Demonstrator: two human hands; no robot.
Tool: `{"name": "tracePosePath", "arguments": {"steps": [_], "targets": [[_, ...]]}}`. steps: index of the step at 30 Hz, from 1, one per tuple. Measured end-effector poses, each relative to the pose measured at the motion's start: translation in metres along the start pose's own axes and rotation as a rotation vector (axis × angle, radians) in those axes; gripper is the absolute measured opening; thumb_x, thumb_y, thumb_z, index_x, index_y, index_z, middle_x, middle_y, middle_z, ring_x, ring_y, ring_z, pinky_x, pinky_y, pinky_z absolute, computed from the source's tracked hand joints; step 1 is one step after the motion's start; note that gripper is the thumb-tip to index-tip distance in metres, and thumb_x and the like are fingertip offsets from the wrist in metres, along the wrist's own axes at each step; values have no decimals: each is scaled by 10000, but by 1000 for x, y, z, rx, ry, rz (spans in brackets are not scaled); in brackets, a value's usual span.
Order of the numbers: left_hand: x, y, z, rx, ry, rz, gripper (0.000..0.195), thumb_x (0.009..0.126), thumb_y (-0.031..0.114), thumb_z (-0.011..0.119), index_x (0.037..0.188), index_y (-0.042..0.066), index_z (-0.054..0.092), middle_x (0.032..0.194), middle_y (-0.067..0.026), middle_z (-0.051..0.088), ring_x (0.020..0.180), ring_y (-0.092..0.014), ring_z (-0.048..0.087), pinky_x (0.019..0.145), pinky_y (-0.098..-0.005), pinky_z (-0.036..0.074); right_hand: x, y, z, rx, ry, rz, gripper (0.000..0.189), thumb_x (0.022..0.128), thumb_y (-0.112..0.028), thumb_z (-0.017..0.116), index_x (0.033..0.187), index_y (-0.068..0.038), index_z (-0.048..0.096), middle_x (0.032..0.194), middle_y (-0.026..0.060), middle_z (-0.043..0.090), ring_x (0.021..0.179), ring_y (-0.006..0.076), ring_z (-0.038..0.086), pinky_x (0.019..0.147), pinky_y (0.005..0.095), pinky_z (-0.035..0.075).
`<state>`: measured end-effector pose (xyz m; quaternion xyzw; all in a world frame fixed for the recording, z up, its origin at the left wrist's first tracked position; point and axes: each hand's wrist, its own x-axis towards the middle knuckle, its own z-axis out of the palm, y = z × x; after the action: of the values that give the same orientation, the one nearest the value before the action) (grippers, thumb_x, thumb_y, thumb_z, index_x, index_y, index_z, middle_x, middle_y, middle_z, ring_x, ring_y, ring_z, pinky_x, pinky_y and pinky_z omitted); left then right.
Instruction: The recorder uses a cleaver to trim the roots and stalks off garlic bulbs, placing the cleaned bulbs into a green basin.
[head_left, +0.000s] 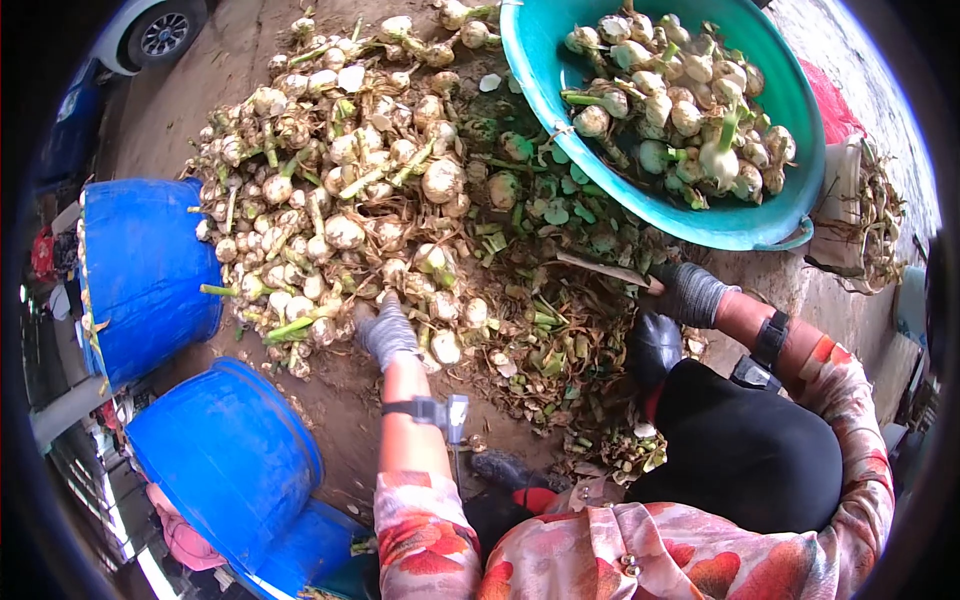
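A large heap of pale bulbs (345, 232) with cut green stalks and dry roots lies on the ground before me. My left hand (387, 330), in a grey glove, reaches into the heap's near edge; its fingertips are among the bulbs, and whether it grips one cannot be told. My right hand (686, 292), also gloved, is closed on the handle of a knife (604, 271), whose blade points left over leafy trimmings (555, 337). Beyond the right hand stands a green plastic tub (540, 105) holding trimmed bulbs.
Blue plastic barrels (150, 270) (225, 457) stand at the left. A white container (836, 214) with stalks and roots sits right of the tub. My boots (654, 349) rest beside the trimmings. A car wheel (165, 34) shows at the top left.
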<state>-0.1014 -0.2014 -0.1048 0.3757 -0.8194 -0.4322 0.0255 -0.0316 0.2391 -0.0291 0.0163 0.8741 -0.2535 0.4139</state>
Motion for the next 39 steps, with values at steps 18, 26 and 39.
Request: {"name": "tracePosePath", "arguments": {"steps": [18, 26, 39], "targets": [[-110, 43, -9, -256, -656, 269, 517, 875, 84, 624, 1354, 23, 440, 1243, -88, 542, 1068, -173, 553, 965, -305, 475, -2, -98, -27, -15, 117, -677, 271, 786, -277, 703, 977, -121, 590, 792, 144, 648, 764, 396, 637, 646, 479, 504], [-140, 12, -1, 611, -713, 867, 509, 1030, 292, 427, 1467, 95, 256, 1478, -86, 371, 1323, -190, 397, 1112, -346, 335, -9, -90, -26, -101, 116, -684, 236, 779, -183, 665, 1002, -142, 599, 768, 133, 646, 744, 389, 644, 611, 473, 500], [-195, 96, 14, 11, -720, 468, 479, 851, 132, 712, 1249, 48, 459, 1116, -101, 589, 1004, -217, 593, 902, -340, 495, 20, -27, 3, -18, 134, -484, 269, 791, -250, 671, 1010, -110, 601, 795, 164, 668, 761, 388, 659, 652, 454, 517]]}}
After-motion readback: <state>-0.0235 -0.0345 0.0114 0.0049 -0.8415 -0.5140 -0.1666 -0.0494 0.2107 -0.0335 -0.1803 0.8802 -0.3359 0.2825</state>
